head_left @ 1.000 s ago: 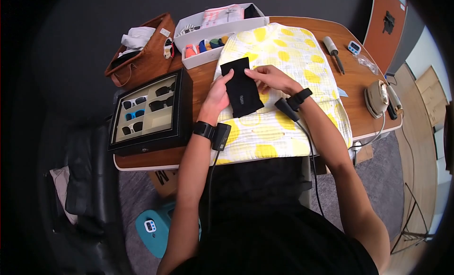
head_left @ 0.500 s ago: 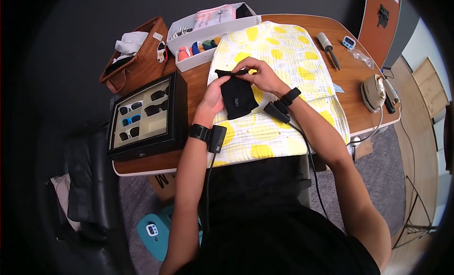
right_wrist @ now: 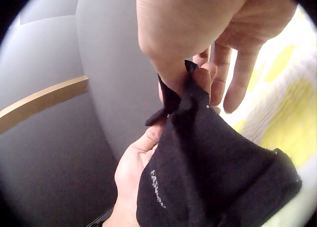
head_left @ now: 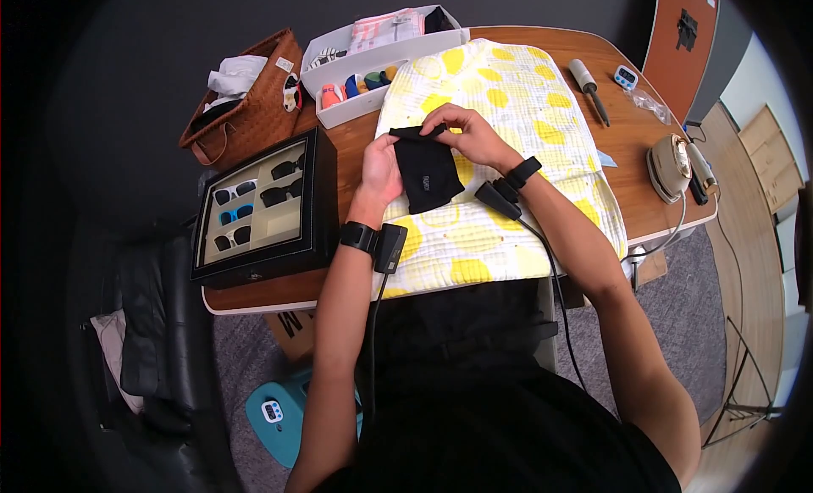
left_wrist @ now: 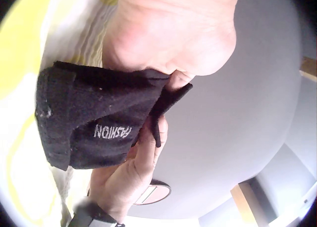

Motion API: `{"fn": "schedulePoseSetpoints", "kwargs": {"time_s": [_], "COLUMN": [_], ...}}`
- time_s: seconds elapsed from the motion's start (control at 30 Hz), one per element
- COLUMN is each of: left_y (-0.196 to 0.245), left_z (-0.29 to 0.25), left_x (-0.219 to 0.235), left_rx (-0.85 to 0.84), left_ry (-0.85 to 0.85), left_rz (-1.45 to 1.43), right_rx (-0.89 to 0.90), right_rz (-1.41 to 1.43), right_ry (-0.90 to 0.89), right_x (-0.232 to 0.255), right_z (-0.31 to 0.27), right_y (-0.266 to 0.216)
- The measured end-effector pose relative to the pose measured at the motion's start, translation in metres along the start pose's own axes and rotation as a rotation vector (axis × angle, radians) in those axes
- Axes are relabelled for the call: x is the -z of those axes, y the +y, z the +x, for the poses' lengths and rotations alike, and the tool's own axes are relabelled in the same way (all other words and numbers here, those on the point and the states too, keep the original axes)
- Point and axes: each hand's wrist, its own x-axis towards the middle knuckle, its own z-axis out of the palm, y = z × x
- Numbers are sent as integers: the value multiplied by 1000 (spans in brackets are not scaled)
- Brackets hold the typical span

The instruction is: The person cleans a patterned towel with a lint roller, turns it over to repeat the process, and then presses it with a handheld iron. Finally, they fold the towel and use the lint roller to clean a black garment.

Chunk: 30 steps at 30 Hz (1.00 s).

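Observation:
A folded black sock (head_left: 428, 175) with pale "FASHION" lettering is held up over the cloth with yellow spots (head_left: 474, 264). My left hand (head_left: 381, 169) grips its left side, the thumb at the top corner. From the right, my right hand (head_left: 476, 137) pinches the top edge between thumb and forefinger. In the right wrist view the sock's fabric (right_wrist: 198, 152) bunches at that pinch, while the other fingers (right_wrist: 242, 78) of the hand are extended. The left wrist view shows a flap of the top edge standing apart between both hands, and a thicker folded band at the opposite end.
Left of the cloth stands a black sunglasses case (head_left: 322, 213). Behind it are a brown basket (head_left: 254, 112) and a white box (head_left: 343, 112) with rolled colourful items. A lint roller (head_left: 590, 91), a small timer (head_left: 626, 76) and a garment steamer (head_left: 669, 167) occupy the right side.
My right hand has moved left from the sock's upper right edge to its top edge, where it now pinches. The sock's top has folded over, and it looks shorter.

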Motion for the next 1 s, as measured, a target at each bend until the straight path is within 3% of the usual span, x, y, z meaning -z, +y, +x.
{"fn": "schedulePoseSetpoints", "kwargs": {"time_s": [0.17,0.23,0.33,0.5,0.57,0.7,0.87,1.0], "left_y": [1,1,0,0,2,7,0,-1], "left_z": [1,0,0,0,-2,-11,-5,-5], "left_x": [4,4,2,3,4,-27,-14,-7], "left_rx": [4,7,12,12,18,-22,14,39], "left_ry": [-57,-58,-47,-13,-135,-56,-14,-5], "left_rz": [-59,-65,-62,-24,-74,-165,130,185], "right_rx": [-59,-237,-292,-256,-257,-239,-232,-199], "right_rz": [68,106,113,110,121,115,127,108], "right_ry": [-30,-61,-70,-66,-52,-37,-62,-65], "right_x": [-1,0,2,1,0,-2,-4,-2], "right_z": [-2,-2,-2,-2,-2,-3,-3,-2], "right_y": [-4,-9,-12,-8,-8,-7,2,5]}}
